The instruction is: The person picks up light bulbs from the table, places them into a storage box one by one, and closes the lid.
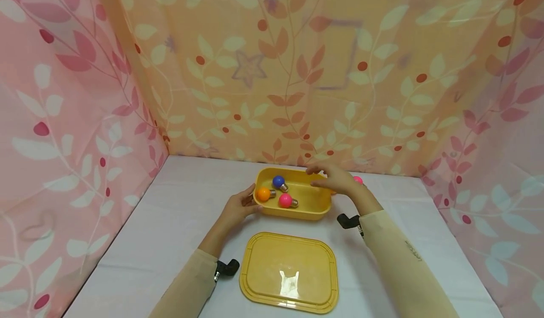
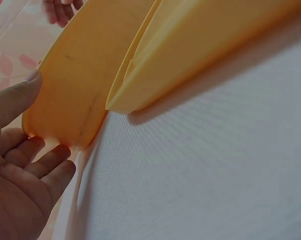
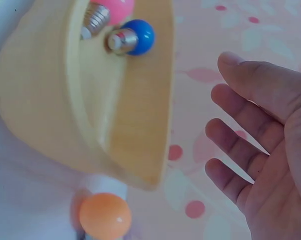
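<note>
Beige cloth covers both forearms closest to me, the left sleeve (image 1: 187,285) coming up from the lower edge. Its left hand (image 1: 234,210) grips the left end of a yellow box (image 1: 293,213), that end pinched between thumb and fingers. Behind, on the patterned back cloth (image 1: 195,91), is a purple star outline (image 1: 249,67).

Three bulbs lie inside the open box, toward its left half: an orange bulb (image 1: 263,194) leftmost, a blue bulb (image 1: 278,182) farther back, and a pink bulb (image 1: 285,200) nearer the front wall. All have silvery screw ends. On the white tabletop just in front sits the yellow lid (image 1: 289,268), lying flat and shiny.

Over the box's right end hangs the right hand (image 1: 337,180), fingers spread and gently bent, holding nothing. Outside, beyond that end, are a second orange bulb (image 3: 105,216) and a second pink bulb (image 1: 358,179), partly hidden by the hand. Farthest right, the right sleeve (image 1: 399,261) bears small dark lettering (image 1: 413,251) too tiny to read.
</note>
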`<state>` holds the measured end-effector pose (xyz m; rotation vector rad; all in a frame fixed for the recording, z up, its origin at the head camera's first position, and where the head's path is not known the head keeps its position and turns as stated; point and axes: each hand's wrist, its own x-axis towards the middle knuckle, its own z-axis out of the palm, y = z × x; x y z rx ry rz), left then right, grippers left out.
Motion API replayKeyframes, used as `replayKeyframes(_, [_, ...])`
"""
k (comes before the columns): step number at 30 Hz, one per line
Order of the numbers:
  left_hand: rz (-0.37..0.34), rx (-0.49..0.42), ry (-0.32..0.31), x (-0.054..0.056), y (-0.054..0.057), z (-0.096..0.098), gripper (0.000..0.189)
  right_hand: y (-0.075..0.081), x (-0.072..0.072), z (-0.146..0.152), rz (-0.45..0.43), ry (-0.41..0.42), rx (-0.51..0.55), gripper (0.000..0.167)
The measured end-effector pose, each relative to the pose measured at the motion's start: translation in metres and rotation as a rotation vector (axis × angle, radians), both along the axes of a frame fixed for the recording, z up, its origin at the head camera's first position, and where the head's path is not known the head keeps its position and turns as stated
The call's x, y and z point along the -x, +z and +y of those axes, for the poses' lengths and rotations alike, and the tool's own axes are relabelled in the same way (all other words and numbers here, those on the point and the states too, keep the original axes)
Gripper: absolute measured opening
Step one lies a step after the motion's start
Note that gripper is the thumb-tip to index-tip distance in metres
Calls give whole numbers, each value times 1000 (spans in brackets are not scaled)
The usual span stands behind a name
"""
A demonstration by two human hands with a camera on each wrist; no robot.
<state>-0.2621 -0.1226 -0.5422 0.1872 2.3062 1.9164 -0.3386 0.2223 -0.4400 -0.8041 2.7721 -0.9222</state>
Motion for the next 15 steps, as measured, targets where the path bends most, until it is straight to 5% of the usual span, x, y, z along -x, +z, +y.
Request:
replayKeyframes(7, [-16,-10,4,0,-1,1,84,7,-24,26,-76,-146,89,44])
replayKeyframes(15, [-15,-4,5,0,-2,1,84,2,-46,51,61,-185,139,40])
